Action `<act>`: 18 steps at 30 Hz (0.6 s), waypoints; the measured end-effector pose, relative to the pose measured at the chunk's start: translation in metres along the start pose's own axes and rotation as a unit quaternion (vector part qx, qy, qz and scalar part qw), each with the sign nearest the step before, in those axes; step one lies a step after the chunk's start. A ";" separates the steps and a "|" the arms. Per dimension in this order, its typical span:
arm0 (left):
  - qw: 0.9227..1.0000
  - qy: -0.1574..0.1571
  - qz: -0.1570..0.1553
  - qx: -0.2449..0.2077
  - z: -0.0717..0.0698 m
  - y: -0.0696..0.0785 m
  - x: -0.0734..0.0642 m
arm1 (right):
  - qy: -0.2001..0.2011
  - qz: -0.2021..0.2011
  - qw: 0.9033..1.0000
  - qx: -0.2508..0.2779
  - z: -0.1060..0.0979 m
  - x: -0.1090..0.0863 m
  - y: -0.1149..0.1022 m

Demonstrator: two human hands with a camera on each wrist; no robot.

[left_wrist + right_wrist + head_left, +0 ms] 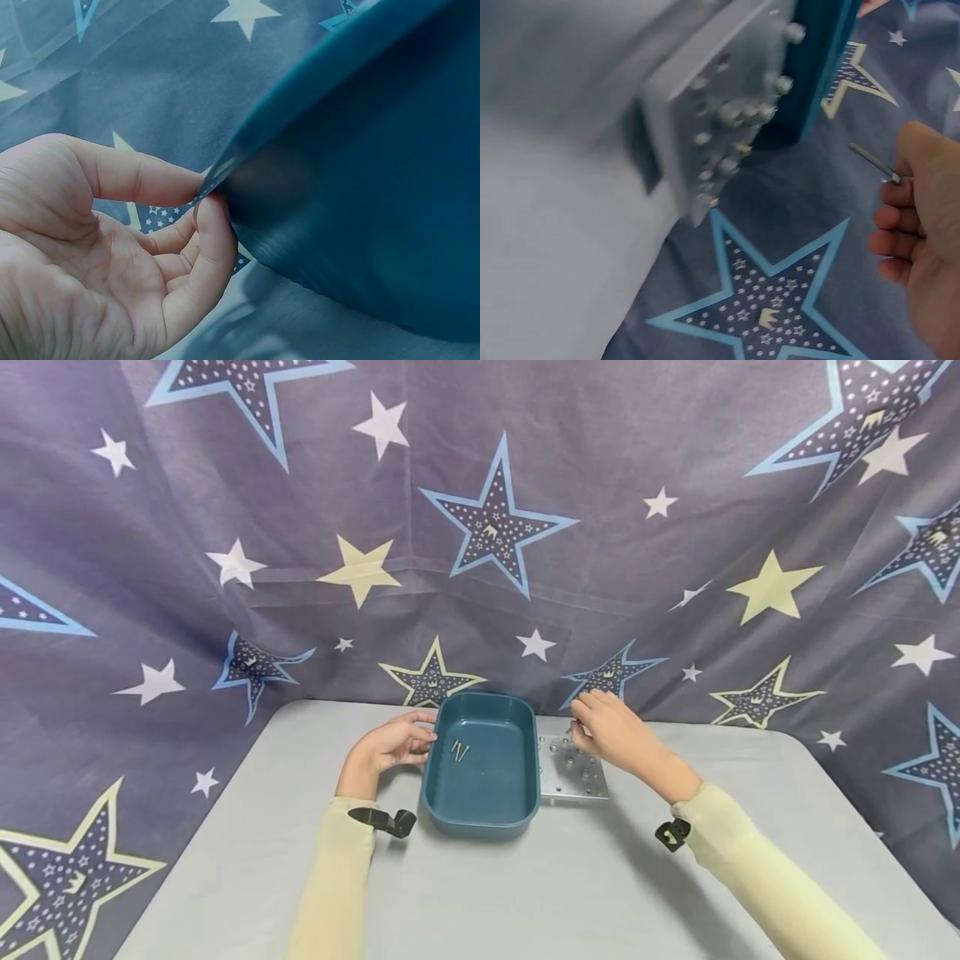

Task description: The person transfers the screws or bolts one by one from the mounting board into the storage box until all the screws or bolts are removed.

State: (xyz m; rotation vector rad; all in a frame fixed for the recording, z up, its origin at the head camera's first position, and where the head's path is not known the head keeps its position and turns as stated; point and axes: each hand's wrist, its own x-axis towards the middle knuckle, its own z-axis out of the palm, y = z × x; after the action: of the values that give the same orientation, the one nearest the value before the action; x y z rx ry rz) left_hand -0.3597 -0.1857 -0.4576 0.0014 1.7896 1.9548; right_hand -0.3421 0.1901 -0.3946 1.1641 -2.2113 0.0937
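At the left side of a blue plastic tray [482,825], my left hand [392,745] pinches the rim between thumb and finger, as the left wrist view shows closely. A few thin brass-coloured screws [461,752] lie inside the tray. My right hand [618,737] is above a silver metal plate [558,783] with holes and round studs. Between thumb and curled fingers it holds a thin metal screw [873,161], its thicker head end near the fingers. The screw's tip points away from the hand and stands apart from the plate.
The plate sits directly against the tray's right side on a pale table [480,902]. Behind the table's back edge hangs a grey curtain [600,577] with stars. Both wrists carry black camera straps [378,819].
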 end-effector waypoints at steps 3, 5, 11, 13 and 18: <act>1.000 -0.001 0.003 0.003 0.000 0.000 0.000 | -0.002 0.011 1.000 0.009 -0.002 0.007 -0.003; 1.000 -0.001 0.005 0.004 0.000 0.000 0.000 | 0.002 0.014 1.000 0.013 -0.003 0.013 -0.005; 1.000 0.002 0.007 0.003 0.001 0.001 -0.001 | 0.007 0.009 1.000 0.028 -0.007 0.030 -0.015; 1.000 0.004 0.006 0.002 0.001 0.001 -0.002 | 0.002 0.012 0.999 0.034 -0.008 0.035 -0.019; 1.000 0.004 0.002 0.002 0.002 0.001 -0.003 | -0.026 0.034 0.997 0.056 -0.009 0.044 -0.027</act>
State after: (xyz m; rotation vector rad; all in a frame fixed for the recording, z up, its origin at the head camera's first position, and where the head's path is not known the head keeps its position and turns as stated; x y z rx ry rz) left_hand -0.3571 -0.1852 -0.4554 -0.0004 1.7997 1.9565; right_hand -0.3355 0.1450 -0.3684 1.1626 -2.3177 0.2214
